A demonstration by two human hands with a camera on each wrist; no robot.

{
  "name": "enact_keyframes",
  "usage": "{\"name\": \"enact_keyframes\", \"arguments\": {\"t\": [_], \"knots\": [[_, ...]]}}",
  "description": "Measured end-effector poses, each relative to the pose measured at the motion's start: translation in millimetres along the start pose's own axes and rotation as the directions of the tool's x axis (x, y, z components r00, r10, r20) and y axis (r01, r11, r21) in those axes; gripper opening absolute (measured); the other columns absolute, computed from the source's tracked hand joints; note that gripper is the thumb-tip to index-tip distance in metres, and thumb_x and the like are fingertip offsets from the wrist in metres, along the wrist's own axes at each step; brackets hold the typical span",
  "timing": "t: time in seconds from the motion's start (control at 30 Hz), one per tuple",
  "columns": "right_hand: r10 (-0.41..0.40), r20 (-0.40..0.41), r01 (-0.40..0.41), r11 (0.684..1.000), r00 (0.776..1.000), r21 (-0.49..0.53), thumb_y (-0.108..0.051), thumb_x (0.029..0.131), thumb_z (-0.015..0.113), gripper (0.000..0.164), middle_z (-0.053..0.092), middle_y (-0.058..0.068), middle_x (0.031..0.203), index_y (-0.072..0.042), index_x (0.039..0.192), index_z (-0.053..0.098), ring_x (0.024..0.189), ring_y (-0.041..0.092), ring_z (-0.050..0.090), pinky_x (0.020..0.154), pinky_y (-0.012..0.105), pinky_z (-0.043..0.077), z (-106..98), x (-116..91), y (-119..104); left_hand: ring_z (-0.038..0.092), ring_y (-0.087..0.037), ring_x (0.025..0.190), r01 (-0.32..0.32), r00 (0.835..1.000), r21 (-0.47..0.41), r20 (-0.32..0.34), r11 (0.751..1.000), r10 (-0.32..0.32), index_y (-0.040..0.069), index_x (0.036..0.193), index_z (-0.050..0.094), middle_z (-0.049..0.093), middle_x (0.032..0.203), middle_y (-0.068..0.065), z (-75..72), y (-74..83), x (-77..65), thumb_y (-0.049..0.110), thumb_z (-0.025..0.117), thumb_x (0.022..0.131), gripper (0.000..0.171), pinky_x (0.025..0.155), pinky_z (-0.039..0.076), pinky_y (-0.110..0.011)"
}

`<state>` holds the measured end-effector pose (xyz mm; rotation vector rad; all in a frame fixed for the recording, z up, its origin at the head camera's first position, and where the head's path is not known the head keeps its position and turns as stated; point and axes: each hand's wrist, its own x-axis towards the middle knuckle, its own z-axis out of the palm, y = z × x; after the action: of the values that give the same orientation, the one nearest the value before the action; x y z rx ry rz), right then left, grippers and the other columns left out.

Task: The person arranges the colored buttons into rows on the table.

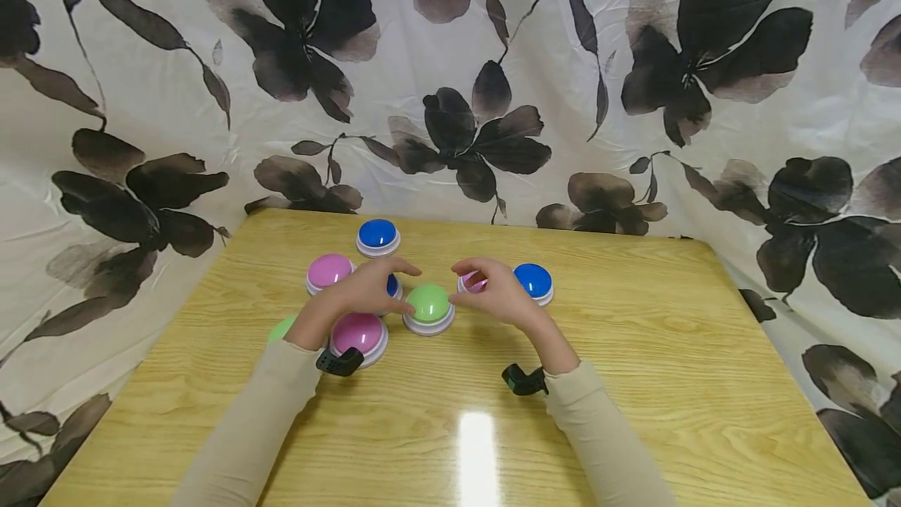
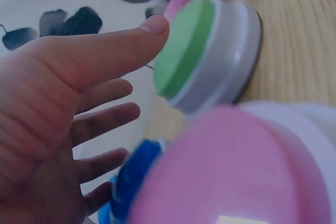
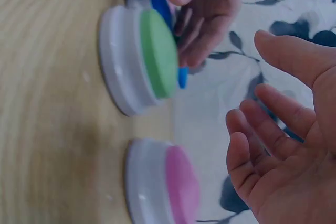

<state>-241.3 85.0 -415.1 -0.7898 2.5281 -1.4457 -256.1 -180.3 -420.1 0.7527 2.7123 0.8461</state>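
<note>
A round push button with a green dome (image 1: 429,303) and white base sits on the table between the two hands. My left hand (image 1: 369,285) hovers at its left, fingers spread and empty; the thumb tip overlaps the green dome (image 2: 186,48) in the left wrist view. Below that hand stand a blue button (image 1: 392,285) and a pink button (image 1: 357,332), the blue one partly hidden. My right hand (image 1: 498,293) hangs at the green button's right with loosely bent fingers, holding nothing. It partly covers another pink button (image 1: 473,282), seen more fully as a pink dome (image 3: 181,184) from the right wrist.
Farther back is a blue button (image 1: 377,234), with a pink button (image 1: 329,271) nearer on the left. A second green button (image 1: 281,329) is mostly behind the left forearm. At right stands a blue button (image 1: 533,281). Floral cloth (image 1: 493,45) hangs behind the wooden table (image 1: 633,335).
</note>
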Motion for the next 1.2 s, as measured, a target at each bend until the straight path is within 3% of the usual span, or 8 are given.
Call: {"name": "enact_keyframes", "arguments": {"t": [0.3,0.57,0.77,1.2], "knots": [[0.100,0.066,-0.101,0.995,0.993,0.002,-0.017,0.078,0.083,0.057,0.062,0.012,0.114,0.001,0.126,0.059,0.096,0.027,0.059,0.079,0.032,0.051,25,9,10,0.050,-0.027,0.122,-0.004,1.000,0.134,-0.002,0.991,0.005,0.012,0.128,0.063,0.059,0.128,-0.005,11.2,-16.7,4.9,0.045,0.086,0.069,0.071,0.103,0.032,-0.057],[0.117,0.046,-0.115,0.992,0.992,-0.047,-0.016,0.075,0.085,0.062,0.063,0.010,0.113,0.001,0.128,0.057,0.096,0.025,0.060,0.079,0.032,0.051,39,5,14,0.047,-0.026,0.121,0.021,1.000,0.176,-0.002,0.984,-0.021,0.017,0.124,0.066,0.061,0.125,0.000,18.4,-17.6,4.8,0.054,0.085,0.065,0.072,0.103,0.029,-0.053],[0.117,0.027,-0.113,0.988,0.993,-0.100,-0.016,0.072,0.087,0.071,0.059,0.014,0.125,0.003,0.131,0.052,0.107,0.024,0.060,0.090,0.036,0.050,49,5,12,0.043,-0.027,0.124,0.032,0.999,0.181,-0.003,0.983,-0.032,0.018,0.125,0.066,0.059,0.125,0.001,19.5,-16.9,3.7,0.056,0.084,0.065,0.074,0.105,0.026,-0.051],[0.067,-0.021,-0.069,0.981,0.998,-0.183,-0.020,0.068,0.090,0.072,0.059,0.011,0.115,0.004,0.127,0.056,0.101,0.021,0.055,0.089,0.037,0.048,57,5,11,0.046,-0.020,0.117,0.047,0.999,0.130,-0.014,0.990,-0.046,0.019,0.123,0.066,0.062,0.118,0.006,18.6,-16.8,1.3,0.052,0.087,0.064,0.071,0.103,0.027,-0.048]]}}
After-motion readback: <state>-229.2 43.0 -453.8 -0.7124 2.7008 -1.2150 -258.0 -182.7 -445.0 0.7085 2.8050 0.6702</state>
